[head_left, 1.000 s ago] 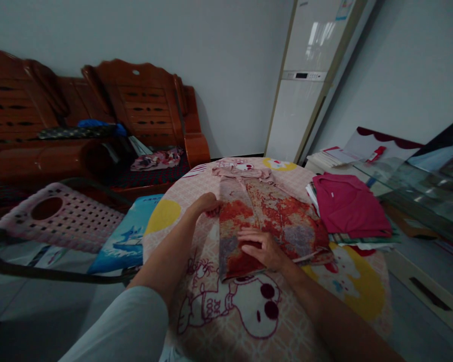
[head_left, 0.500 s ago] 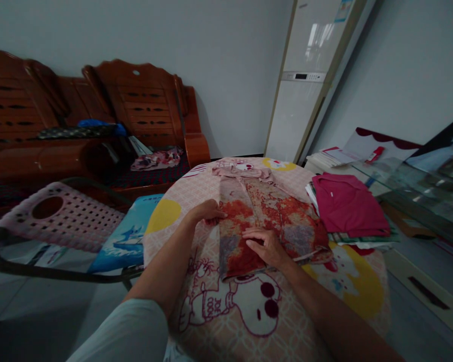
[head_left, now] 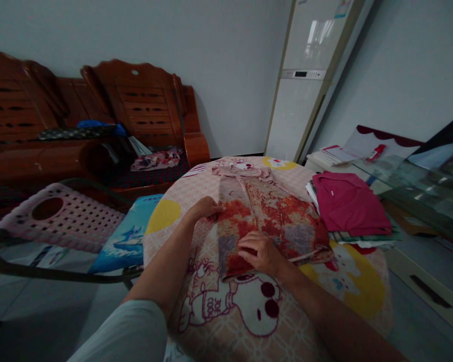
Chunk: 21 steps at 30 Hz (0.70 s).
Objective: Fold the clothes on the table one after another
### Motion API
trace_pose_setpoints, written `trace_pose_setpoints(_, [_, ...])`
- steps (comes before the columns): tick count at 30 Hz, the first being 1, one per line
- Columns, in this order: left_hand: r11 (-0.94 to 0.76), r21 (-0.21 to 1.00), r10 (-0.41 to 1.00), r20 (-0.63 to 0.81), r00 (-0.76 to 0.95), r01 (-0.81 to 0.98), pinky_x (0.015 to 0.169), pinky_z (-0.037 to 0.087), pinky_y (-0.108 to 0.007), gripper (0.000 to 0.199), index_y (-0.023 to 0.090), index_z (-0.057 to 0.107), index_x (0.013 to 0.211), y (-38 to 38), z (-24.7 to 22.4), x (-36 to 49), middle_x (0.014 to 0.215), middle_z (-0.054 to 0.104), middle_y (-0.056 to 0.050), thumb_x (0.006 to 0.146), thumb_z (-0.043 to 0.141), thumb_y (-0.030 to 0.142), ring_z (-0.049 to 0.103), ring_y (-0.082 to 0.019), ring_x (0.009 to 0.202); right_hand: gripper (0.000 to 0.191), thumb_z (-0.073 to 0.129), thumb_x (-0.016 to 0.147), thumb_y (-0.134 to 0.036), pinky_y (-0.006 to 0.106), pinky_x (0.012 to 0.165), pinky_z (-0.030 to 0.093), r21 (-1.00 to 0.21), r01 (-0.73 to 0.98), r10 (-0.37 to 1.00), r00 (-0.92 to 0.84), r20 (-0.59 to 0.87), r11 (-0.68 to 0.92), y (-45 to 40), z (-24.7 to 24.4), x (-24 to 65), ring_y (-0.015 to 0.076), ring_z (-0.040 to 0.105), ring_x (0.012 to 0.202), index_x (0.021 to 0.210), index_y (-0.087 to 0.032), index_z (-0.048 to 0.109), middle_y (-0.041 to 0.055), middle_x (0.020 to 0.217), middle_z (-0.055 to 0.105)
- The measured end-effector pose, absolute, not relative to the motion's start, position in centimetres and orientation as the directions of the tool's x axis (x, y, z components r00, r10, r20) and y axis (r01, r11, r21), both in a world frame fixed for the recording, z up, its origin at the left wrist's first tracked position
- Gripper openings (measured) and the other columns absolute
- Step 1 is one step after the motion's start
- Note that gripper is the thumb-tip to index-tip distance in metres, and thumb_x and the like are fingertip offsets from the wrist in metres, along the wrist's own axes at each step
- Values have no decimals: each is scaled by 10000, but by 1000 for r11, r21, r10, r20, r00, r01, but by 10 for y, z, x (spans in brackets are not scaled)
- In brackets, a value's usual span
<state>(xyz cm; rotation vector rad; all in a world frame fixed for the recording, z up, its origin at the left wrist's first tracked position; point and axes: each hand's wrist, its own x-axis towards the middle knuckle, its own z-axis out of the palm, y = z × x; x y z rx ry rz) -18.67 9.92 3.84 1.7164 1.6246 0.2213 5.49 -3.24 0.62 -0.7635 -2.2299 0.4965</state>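
A rust, grey and pink patterned shirt (head_left: 275,211) lies spread on the round table, its neck end away from me. At the shirt's left edge, my left hand (head_left: 206,208) is closed with thumb and fingers pinching the fabric. My right hand (head_left: 262,253) rests on the lower part of the shirt, fingers loosely stretched and slightly bent. A tablecloth (head_left: 211,311) with cartoon dog figures and yellow patches lies under the shirt. Right of the shirt sits a stack of folded clothes, a magenta garment (head_left: 349,203) on top.
A chair (head_left: 79,216) with a woven back and a blue cushion (head_left: 126,236) stands at the left. Behind it is a wooden sofa (head_left: 136,105) with cloth items on it. A glass shelf (head_left: 411,186) borders the table's right side; a tall air conditioner (head_left: 298,110) stands at the back.
My right hand has slid slightly left across the shirt. My left hand has shifted a little up and to the left at the shirt's edge.
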Motion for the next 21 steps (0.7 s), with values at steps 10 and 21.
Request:
trace_pose_setpoints(10, [131,538,981,48,-185,833,836,506,-251,465,139,627,1280,146,23,-167,1092,743,-119,840,620,290,694,-213,989,230,496,979,-322,388,766,442,26,463,438,-855,276,886,-72,14,12,244,513,874,985,-121,607,116,910,607])
trace_pose_setpoints(21, [-161,436,985,123,118,886,1029,454,-300,509,163,633,1297,200,27,-153,1305,660,-113,794,559,147,622,-246,1173,157,443,909,-103,324,660,416,-72,510,494,-775,395,857,-69,3,15,209,526,781,873,-161,584,83,834,608])
